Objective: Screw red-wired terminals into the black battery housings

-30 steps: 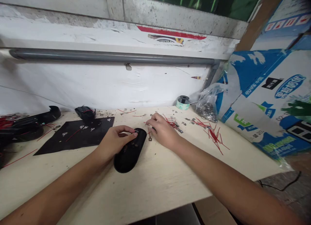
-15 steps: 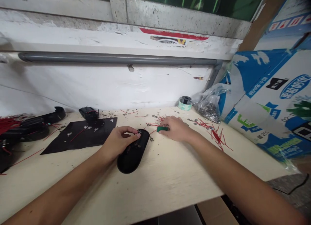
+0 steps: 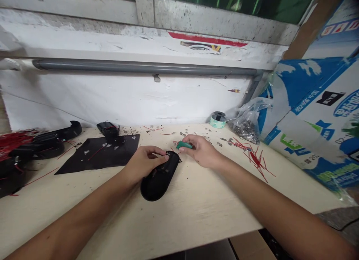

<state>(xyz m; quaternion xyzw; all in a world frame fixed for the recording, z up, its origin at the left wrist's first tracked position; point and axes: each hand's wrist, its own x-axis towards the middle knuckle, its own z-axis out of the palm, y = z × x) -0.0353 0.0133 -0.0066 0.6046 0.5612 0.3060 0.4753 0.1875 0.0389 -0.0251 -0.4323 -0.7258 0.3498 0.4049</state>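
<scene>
Near the middle of a pale wooden counter (image 3: 196, 211), the left hand (image 3: 146, 163) lies curled over the upper end of a black oblong casing (image 3: 159, 182), its fingers (image 3: 157, 151) half bent, with the tips resting on the shell in a light hold. The casing lies flat and slants across the counter, its far end pointing toward the right hand (image 3: 202, 152). That hand is nearly closed, with thumb and fingertips pinched on a small green piece (image 3: 184, 144), perhaps plastic, though its shape is hard to make out at this size. The piece sits just beside the casing's far end. Short red wires (image 3: 256, 161) lie in a loose heap to the right, and small metal terminals (image 3: 182, 134) are scattered over the counter beyond the hands. To the left, a black sheet (image 3: 98, 155) carries a few more silver pieces. Past it lie a small black shell (image 3: 108, 129), longer curved black casings (image 3: 49, 144) and a tangle of red wire (image 3: 14, 142). Against the white wall (image 3: 112, 99), under a grey pipe (image 3: 140, 67), stand a roll of tape (image 3: 217, 120) and a clear plastic bag (image 3: 246, 127) of metal parts. A printed carton (image 3: 308, 114) leans at the right end.
</scene>
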